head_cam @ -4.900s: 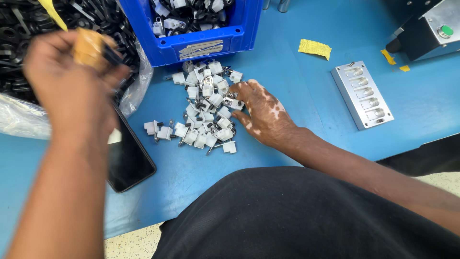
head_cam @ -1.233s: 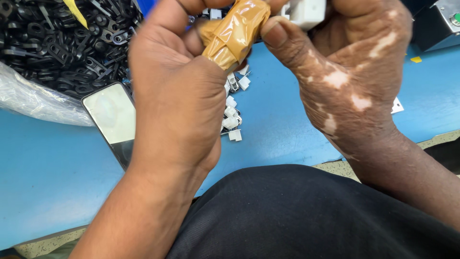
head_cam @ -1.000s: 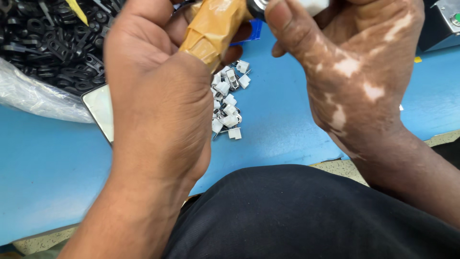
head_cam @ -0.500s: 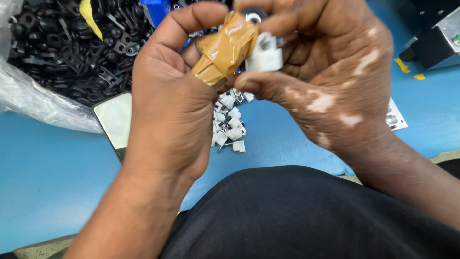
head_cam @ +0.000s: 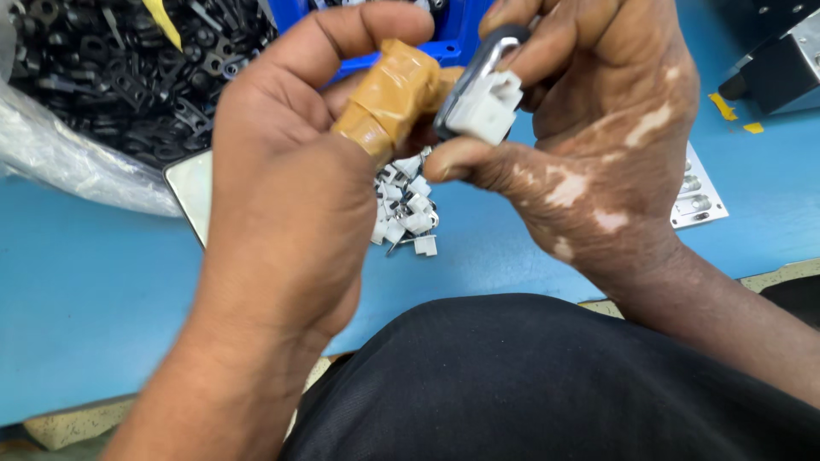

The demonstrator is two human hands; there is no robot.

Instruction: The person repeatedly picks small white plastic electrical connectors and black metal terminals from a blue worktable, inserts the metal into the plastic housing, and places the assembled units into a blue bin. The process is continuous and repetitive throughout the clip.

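Observation:
My left hand (head_cam: 282, 188) grips a small tool wrapped in tan tape (head_cam: 389, 98), held close in front of the camera. My right hand (head_cam: 598, 145) pinches a small white plastic connector (head_cam: 487, 107) between thumb and fingers, with a dark metal loop (head_cam: 478, 64) against its top. The taped tool's tip meets the connector. Below the hands a pile of several similar white connectors (head_cam: 406, 209) lies on the blue table (head_cam: 94, 282).
A clear bag of black metal parts (head_cam: 102, 77) sits at the upper left, a blue bin (head_cam: 465, 34) behind the hands. A phone (head_cam: 195, 192) lies partly hidden by my left hand. A metal fixture plate (head_cam: 696, 201) and a dark machine (head_cam: 781, 60) stand at the right.
Both hands rose from the table to the camera; the right hand took a white connector from the pile and brought it against the taped tool, where it is now turned sideways.

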